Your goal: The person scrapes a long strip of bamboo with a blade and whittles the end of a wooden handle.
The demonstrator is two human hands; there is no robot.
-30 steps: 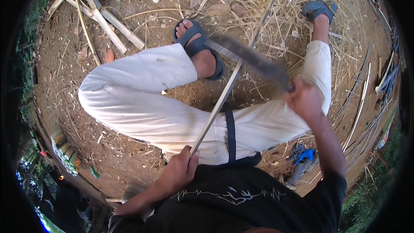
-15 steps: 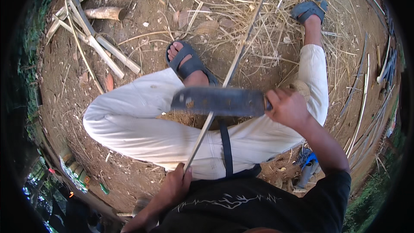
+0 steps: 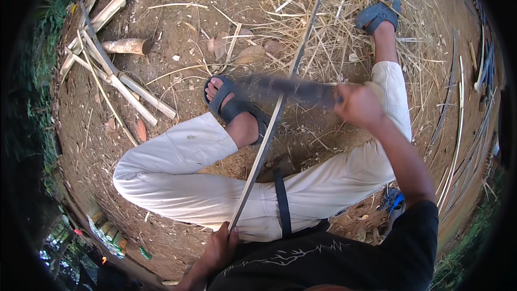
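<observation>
My left hand (image 3: 219, 247) is closed round the near end of a long, thin bamboo strip (image 3: 260, 160). From there the strip slants away to the upper right, between my legs, its far end over the straw. My right hand (image 3: 360, 105) grips the handle of a machete (image 3: 301, 90), whose wide dark blade points left and is smeared by motion. The blade lies across the strip beyond my knees, near my sandalled left foot (image 3: 231, 102). Most of the handle is hidden inside my fist.
Split bamboo pieces (image 3: 129, 89) and a short cut log (image 3: 127, 47) lie at the upper left. Straw and shavings (image 3: 323, 37) cover the ground around my right foot (image 3: 381, 16). Long thin strips (image 3: 456, 129) lie along the right side. A blue item (image 3: 396, 202) is beside my right hip.
The machete has slid away from me along the strip, from above my lap to near my left foot. My right arm has reached forward; my left hand keeps its hold.
</observation>
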